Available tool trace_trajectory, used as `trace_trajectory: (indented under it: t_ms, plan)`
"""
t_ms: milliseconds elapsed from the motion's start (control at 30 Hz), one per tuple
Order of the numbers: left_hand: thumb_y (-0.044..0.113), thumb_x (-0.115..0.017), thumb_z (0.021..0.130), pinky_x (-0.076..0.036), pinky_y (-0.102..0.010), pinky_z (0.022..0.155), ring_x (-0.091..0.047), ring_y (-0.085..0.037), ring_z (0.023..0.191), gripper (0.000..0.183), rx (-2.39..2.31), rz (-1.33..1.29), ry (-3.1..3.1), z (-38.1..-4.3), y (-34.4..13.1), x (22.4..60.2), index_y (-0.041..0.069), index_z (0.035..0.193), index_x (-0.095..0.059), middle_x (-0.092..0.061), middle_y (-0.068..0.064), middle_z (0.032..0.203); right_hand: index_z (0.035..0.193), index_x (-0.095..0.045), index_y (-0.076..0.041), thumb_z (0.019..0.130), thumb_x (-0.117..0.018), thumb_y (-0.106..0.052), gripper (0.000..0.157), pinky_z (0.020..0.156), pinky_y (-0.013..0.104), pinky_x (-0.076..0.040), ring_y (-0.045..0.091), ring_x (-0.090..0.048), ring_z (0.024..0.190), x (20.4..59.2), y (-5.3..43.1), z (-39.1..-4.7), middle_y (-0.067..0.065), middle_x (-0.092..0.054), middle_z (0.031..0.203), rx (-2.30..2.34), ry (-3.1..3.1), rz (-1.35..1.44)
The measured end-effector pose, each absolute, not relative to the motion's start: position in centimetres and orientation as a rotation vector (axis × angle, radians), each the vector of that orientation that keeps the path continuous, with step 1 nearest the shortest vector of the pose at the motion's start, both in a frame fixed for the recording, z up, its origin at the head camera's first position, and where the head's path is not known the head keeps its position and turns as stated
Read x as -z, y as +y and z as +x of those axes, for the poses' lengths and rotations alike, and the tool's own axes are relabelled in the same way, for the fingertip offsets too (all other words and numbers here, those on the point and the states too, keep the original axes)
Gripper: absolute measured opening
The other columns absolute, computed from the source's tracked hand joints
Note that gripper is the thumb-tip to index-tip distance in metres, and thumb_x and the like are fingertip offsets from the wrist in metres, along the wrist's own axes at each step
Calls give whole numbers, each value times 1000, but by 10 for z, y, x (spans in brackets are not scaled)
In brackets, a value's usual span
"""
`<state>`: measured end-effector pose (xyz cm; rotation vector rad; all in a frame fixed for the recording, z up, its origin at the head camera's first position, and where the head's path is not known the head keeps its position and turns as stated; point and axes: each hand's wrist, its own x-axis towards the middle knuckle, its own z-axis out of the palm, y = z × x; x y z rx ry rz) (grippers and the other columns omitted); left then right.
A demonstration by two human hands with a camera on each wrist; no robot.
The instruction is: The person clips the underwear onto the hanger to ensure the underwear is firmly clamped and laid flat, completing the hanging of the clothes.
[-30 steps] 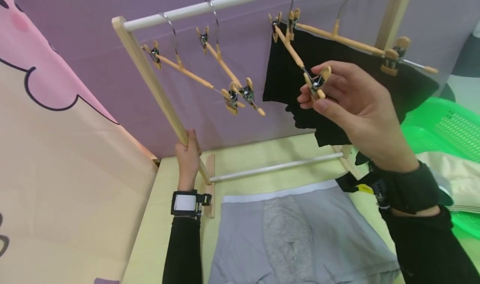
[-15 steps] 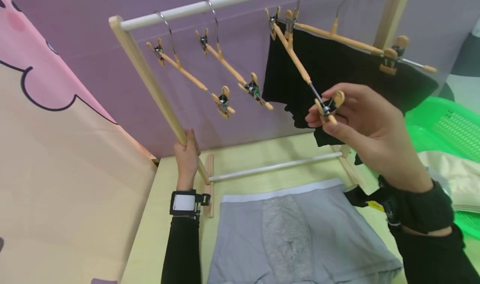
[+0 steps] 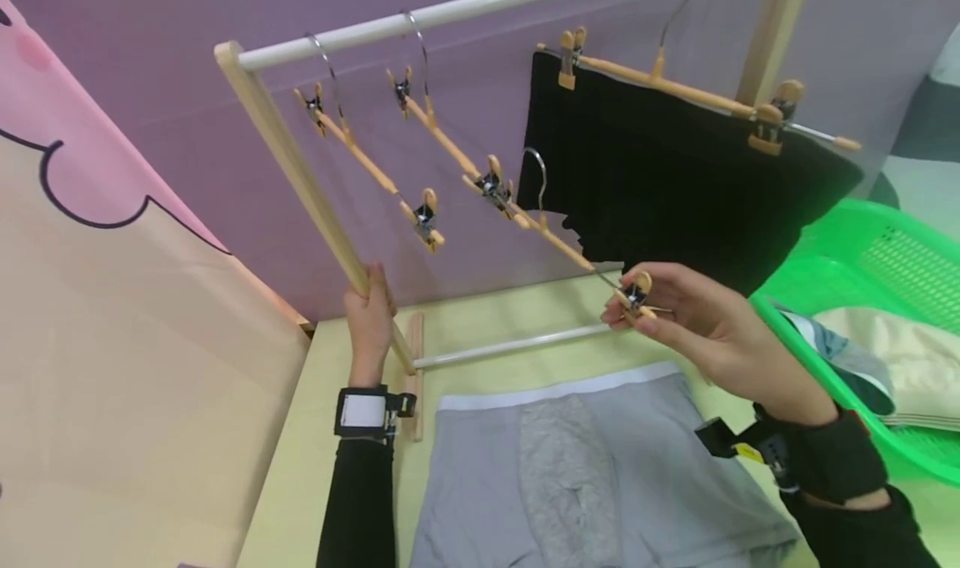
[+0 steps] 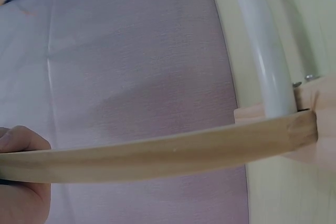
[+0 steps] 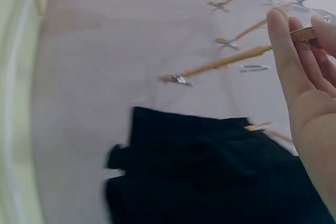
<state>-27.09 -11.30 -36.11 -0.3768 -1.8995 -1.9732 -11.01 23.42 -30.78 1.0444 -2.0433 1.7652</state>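
In the head view my right hand (image 3: 701,322) pinches the near clip of a clip hanger (image 3: 566,249). The hanger's metal hook stands free below the rail, and its far clip overlaps another hanger's clip in the picture. My left hand (image 3: 369,326) grips the side post (image 3: 288,168) of a wooden drying rack; the left wrist view shows fingers round that post (image 4: 157,158). Grey boxer briefs (image 3: 483,476) with a white waistband lie flat in front of the rack. A black garment (image 3: 652,176) hangs from a clip hanger on the right.
Two bare clip hangers (image 3: 358,153) hang from the white rail (image 3: 510,2) at the left. A green basket (image 3: 896,218) with folded cloth stands at the right. Behind the rack is a purple backdrop (image 3: 465,255); a printed panel (image 3: 135,368) borders the left.
The right hand has brought its hanger down, and the hook has come off the rail. My left hand keeps its grip on the post. The grey boxer briefs have stayed put.
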Motion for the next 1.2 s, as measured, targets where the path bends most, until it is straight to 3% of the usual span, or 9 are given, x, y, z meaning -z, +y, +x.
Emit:
trace_trajectory:
  t_ms: [200, 633, 800, 967, 1067, 1200]
  plan:
    - [11, -41, 106, -30, -16, 41, -34, -1, 41, 35, 1966, -377, -1891, -271, -112, 361, 11, 71, -43, -38, 8, 49, 133, -47, 3, 100, -49, 8, 34, 91, 30, -55, 21, -68, 110, 331, 245, -116, 10, -69, 119, -1866, -2352, 921]
    - [13, -42, 106, -30, -16, 40, -34, -1, 40, 37, 1968, -386, -1873, -282, -116, 374, 15, 69, -43, -38, 10, 47, 138, -45, 1, 103, -49, -3, 35, 92, 32, -55, 29, -68, 109, 365, 259, -119, 13, -69, 121, -2111, -2504, 724]
    - [21, -44, 107, -30, -17, 39, -34, -3, 40, 35, 1941, -385, -1893, -293, -122, 382, 15, 73, -44, -38, 8, 49, 143, -39, 5, 104, -49, -6, 41, 93, 34, -54, 27, -69, 108, 383, 269, -124, 9, -69, 121, -2111, -2552, 673]
    - [28, -47, 106, -29, -19, 40, -33, -4, 40, 35, 1960, -392, -1877, -290, -128, 381, 13, 74, -43, -37, 7, 49, 144, -36, 6, 104, -45, -1, 42, 98, 42, -52, 25, -66, 113, 407, 279, -135, 21, -63, 128, -2360, -2417, 781]
    - [26, -48, 106, -33, -20, 41, -37, -6, 41, 37, 1950, -344, -1900, -284, -132, 376, 11, 72, -44, -39, 5, 49, 141, -34, 11, 104, -39, 5, 38, 102, 44, -48, 29, -63, 119, 419, 283, -144, 22, -61, 128, -2566, -2256, 899]
    - [19, -49, 105, -40, -20, 46, -46, -8, 46, 36, 1814, -284, -2021, -269, -133, 362, 1, 73, -52, -49, -7, 55, 139, -30, 17, 104, -35, 9, 36, 104, 43, -46, 28, -62, 121, 430, 289, -150, 16, -62, 127, -2675, -2158, 898]
